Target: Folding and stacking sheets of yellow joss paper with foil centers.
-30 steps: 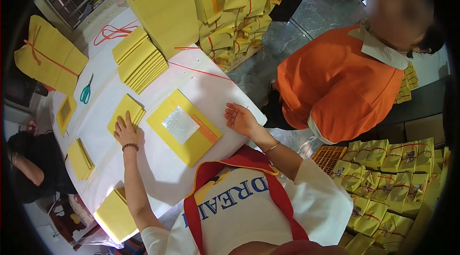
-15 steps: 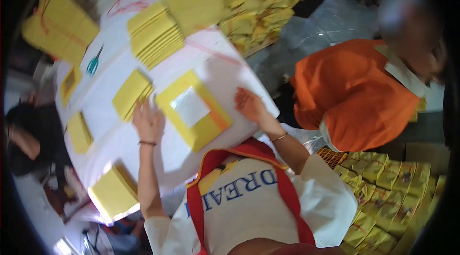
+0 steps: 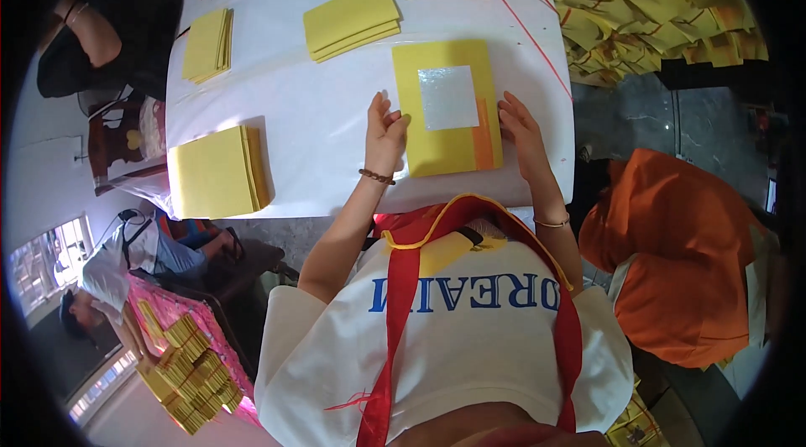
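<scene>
A small hand-work shop for paper goods: a white table (image 3: 294,120) carries neat stacks of yellow paper sheets (image 3: 351,19), bundles tied with red string (image 3: 663,19) are heaped beside it, and other workers sit close around.

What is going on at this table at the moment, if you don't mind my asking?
A person in a white shirt has both hands at a stack of yellow paper sheets with a silver square on top. The left hand rests at its left edge, the right hand at its right edge. More yellow stacks lie on the white table. A person in orange is beside it.
</scene>
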The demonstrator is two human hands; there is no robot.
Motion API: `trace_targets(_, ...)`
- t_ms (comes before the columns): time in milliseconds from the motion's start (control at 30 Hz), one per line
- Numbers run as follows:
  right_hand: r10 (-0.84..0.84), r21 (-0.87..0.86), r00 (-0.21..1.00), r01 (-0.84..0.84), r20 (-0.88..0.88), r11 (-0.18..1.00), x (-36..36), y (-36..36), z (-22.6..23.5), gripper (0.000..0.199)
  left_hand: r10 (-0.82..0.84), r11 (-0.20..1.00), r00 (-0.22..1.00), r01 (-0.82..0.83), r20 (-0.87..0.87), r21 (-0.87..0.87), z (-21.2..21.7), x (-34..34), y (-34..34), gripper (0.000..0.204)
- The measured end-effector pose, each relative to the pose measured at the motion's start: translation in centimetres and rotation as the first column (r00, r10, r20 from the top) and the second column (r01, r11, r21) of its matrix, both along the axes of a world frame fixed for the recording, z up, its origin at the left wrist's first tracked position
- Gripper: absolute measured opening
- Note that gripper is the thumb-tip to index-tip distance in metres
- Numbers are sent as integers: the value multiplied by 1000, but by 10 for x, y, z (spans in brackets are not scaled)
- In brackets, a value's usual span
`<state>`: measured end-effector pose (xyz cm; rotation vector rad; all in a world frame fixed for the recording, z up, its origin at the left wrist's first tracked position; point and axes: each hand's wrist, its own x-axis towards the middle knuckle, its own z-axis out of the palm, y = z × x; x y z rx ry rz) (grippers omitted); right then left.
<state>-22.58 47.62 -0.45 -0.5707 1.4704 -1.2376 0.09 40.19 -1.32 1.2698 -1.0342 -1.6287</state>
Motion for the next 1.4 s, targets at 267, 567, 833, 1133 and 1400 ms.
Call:
trace_targets(267,47,-72,988,-58,-147,996,-8,5,-4,41,-55,895,934,203,353,-397,4,8,-2,52)
trace_targets(567,197,-19,353,-525,-915,851,-8,16,-5,17,-10,112,490,867,872,-486,18,14,26,40)
trace_targets(833,195,-173,673,-439,-714,882,-20,11,-27,20,-207,270,619,780,758,-564,15,15,14,13)
trace_targets(1133,101,-283,753,-363,-650,888,-16,6,-35,26,-365,616,666,696,650,-367,14,12,4,16)
trace_targets(1400,56,-268,786,-276,-615,923,-19,11,-50,22,-461,726,690,655,558,-210,9,12,0,19)
